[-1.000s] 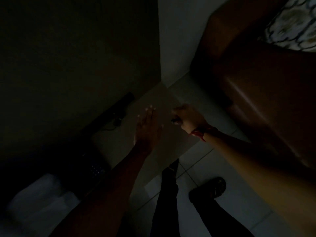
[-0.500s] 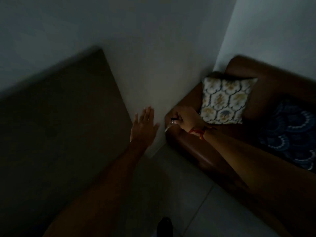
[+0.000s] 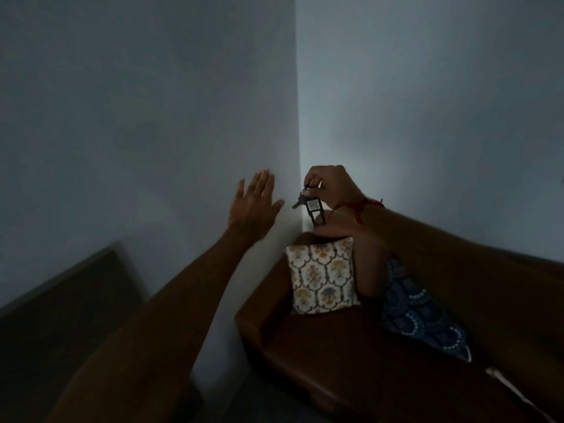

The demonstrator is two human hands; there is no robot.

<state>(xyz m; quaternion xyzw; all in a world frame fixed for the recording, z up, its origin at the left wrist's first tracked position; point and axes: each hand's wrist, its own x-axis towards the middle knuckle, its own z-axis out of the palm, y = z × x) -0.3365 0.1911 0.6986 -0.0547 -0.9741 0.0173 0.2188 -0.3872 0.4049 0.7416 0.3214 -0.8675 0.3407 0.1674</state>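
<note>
The room is dim. My right hand (image 3: 331, 186) is raised near the wall corner and pinches a set of keys (image 3: 309, 206); a key and a dark fob hang below the fingers. A red thread is tied round that wrist. My left hand (image 3: 254, 206) is held up flat with straight fingers, close to the pale wall (image 3: 152, 132); whether it touches the wall is unclear. It holds nothing.
A brown leather sofa (image 3: 351, 361) fills the lower right, pushed into the corner. On it stand a patterned cream cushion (image 3: 323, 277) and a dark blue patterned cushion (image 3: 421, 312). A dark wooden surface (image 3: 55, 315) lies at the lower left.
The view has swung up from the floor and my feet to the wall corner and sofa. Both hands have risen; the right still holds the keys, the left stays flat.
</note>
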